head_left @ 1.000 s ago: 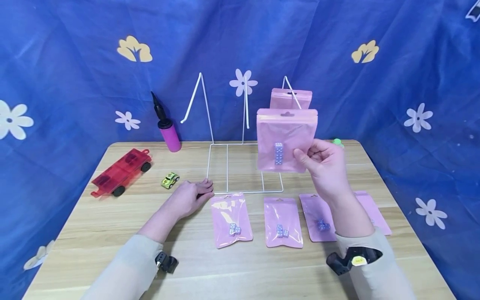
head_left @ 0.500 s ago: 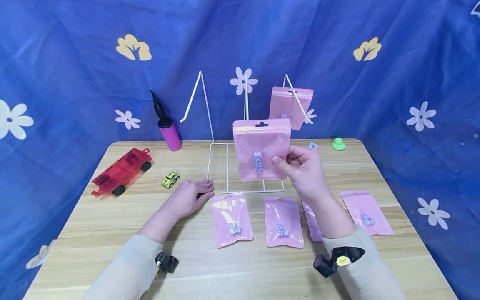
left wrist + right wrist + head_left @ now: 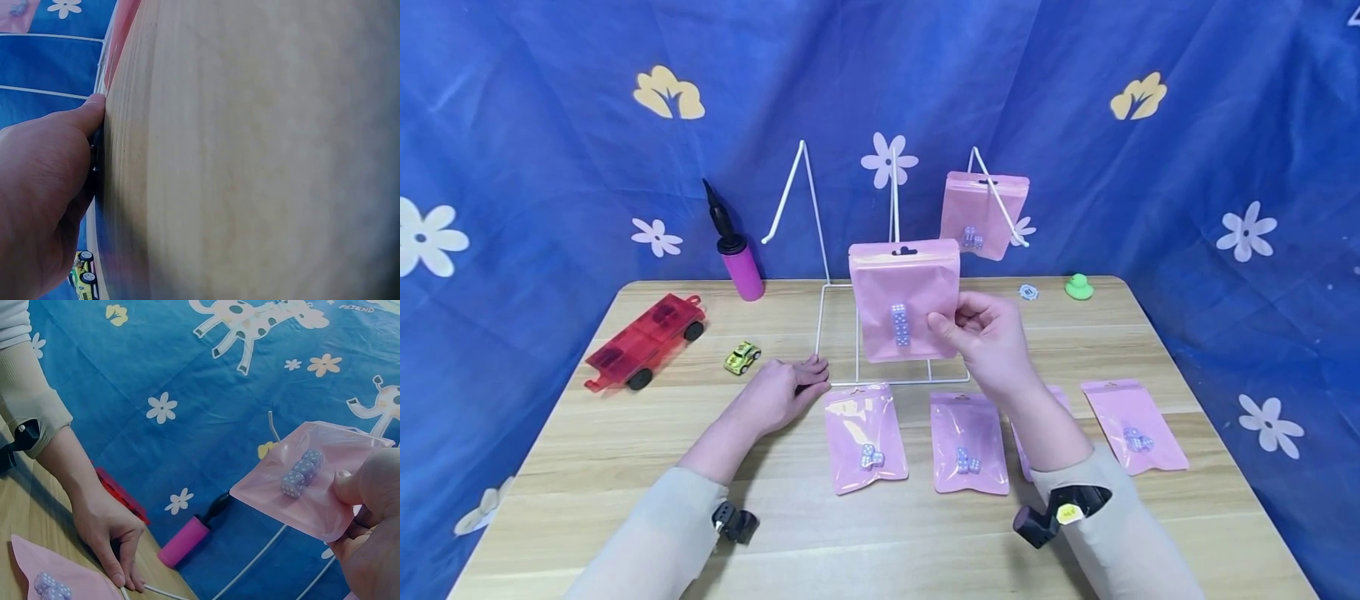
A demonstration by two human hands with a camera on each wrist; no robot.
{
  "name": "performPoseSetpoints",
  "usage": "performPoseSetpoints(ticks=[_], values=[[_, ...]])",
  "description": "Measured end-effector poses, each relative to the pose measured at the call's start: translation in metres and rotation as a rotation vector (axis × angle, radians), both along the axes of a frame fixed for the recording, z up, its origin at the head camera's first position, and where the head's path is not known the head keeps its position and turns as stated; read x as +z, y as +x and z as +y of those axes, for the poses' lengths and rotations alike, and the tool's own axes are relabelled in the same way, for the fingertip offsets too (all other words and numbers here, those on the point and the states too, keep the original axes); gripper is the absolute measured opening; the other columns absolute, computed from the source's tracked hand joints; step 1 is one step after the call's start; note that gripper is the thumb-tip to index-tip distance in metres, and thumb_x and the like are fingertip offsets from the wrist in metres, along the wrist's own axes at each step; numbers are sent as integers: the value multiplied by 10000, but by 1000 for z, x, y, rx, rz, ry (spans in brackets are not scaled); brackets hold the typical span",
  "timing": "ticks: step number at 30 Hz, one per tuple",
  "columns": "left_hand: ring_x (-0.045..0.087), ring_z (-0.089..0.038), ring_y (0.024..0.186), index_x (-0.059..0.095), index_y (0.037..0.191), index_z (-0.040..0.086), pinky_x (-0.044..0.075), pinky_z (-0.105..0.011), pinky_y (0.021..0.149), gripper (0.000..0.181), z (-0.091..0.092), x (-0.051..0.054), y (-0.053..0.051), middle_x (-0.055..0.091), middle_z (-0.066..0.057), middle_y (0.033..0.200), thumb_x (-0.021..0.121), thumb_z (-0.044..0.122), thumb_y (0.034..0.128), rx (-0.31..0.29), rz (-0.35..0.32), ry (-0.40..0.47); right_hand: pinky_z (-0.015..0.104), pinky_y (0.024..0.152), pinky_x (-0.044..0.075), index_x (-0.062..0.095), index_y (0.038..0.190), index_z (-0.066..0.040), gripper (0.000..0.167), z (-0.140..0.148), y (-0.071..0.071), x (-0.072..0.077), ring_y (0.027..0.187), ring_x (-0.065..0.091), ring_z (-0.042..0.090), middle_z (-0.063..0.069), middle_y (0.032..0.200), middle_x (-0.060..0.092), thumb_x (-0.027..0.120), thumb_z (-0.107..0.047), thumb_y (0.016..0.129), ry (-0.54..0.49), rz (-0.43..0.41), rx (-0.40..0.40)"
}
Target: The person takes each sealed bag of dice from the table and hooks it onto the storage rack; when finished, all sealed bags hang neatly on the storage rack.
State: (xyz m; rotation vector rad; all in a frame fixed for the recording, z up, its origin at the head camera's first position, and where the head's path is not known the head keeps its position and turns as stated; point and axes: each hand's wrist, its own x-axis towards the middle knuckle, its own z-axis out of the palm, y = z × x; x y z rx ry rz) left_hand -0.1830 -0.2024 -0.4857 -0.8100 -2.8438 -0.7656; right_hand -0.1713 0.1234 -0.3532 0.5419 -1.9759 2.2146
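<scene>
My right hand (image 3: 996, 346) pinches a pink zip pouch (image 3: 906, 283) of dice by its right edge, thumb in front. The pouch hangs upright before the middle prong of a white wire display rack (image 3: 819, 321). Its top edge covers that prong's tip; I cannot tell whether they touch. In the right wrist view, dice (image 3: 302, 474) show through the pouch (image 3: 262, 481). My left hand (image 3: 782, 396) holds the rack's front left base corner between thumb and fingers. Another pink pouch (image 3: 985, 208) hangs on the right prong. The left prong (image 3: 785, 192) carries nothing.
Several pink dice pouches (image 3: 867, 425) lie along the table before the rack. On the left are a red toy trailer (image 3: 647, 342), a yellow-green toy car (image 3: 742, 357) and a pink hand pump (image 3: 745, 271). A green rubber duck (image 3: 1078, 287) sits back right.
My right hand has carried its pouch leftward and slightly down, from before the right prong to the middle one. The pouch on the right prong is now in fuller view. My left hand stays put.
</scene>
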Motion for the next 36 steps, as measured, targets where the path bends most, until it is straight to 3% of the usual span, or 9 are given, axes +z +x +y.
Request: performPoseSetpoints(ticks=[5,12,18,23,30,36], values=[[630,-319,1292,751,1248,-14,502,-492,1091,326,0,-1,0,698,-161,1302,769,196,1000,2,-7,10,184,546,449,719,991,152,78,-2,-3,-5,667,554,101,29,775,686,739,131,919,3,-22,-6],[642,-340,1272,751,1240,-34,509,-507,1079,322,0,-4,-1,703,-181,1290,779,162,987,-19,28,22,182,583,478,680,1022,222,161,-6,-10,-9,689,572,100,12,778,683,749,117,920,8,-34,-24],[645,-344,1268,750,1241,-35,510,-512,1078,320,0,-4,0,705,-185,1287,777,158,986,-19,36,19,185,577,477,699,994,178,109,-12,-20,-11,695,575,101,19,783,685,749,109,926,-9,-27,-11],[647,-350,1264,751,1240,-36,514,-518,1072,320,0,-3,1,704,-192,1286,778,154,985,-19,38,22,178,576,482,723,936,91,31,-17,-31,-15,696,588,102,31,784,695,739,117,930,-25,-57,-36],[641,-356,1273,752,1234,-38,505,-523,1077,309,1,-1,2,703,-190,1289,769,154,993,-5,21,27,183,642,547,703,1023,160,110,-24,-52,-14,745,638,104,36,814,705,742,102,938,-41,-106,-67],[639,-350,1274,753,1235,-35,508,-519,1073,312,1,-2,2,700,-188,1292,774,156,990,-1,20,20,166,616,512,731,979,87,33,-28,-72,-14,717,609,95,41,818,698,732,97,948,-74,-115,-76]])
